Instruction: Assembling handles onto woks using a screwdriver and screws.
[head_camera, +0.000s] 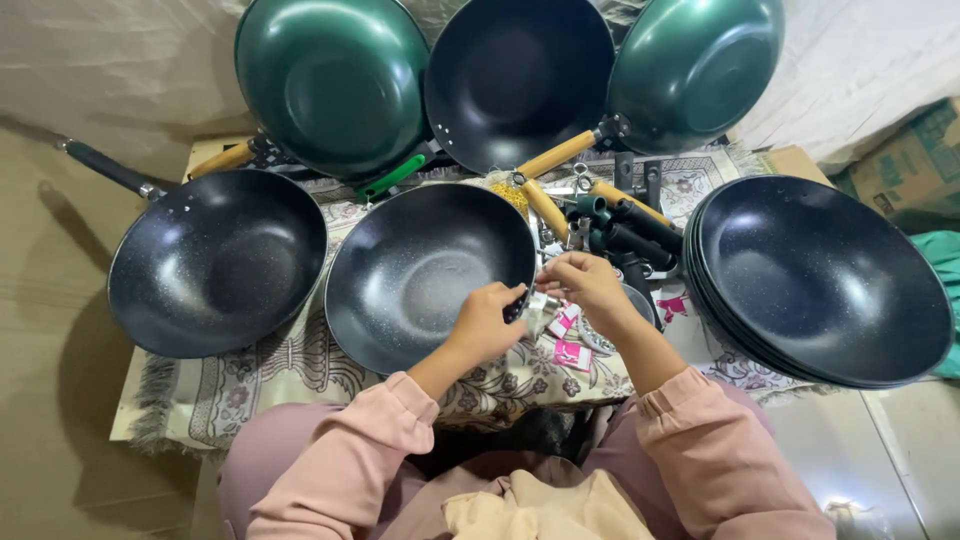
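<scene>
On the patterned cloth (300, 375) over the bench, a dark wok (425, 270) sits before me. My left hand (487, 322) grips its rim at the right edge, fingers curled. My right hand (590, 283) pinches a small metal part (543, 300) just beside the rim.

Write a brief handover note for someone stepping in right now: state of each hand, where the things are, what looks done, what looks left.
Left hand: gripping the right rim of the middle dark speckled handleless wok on the patterned cloth.
Right hand: pinching a small metal fitting at that rim; which part, cannot tell.
Loose black and wooden handles lie behind the hands.
Done: left dark wok has its handle.
Left: middle wok, plus the stack of dark handleless woks at right.
</scene>
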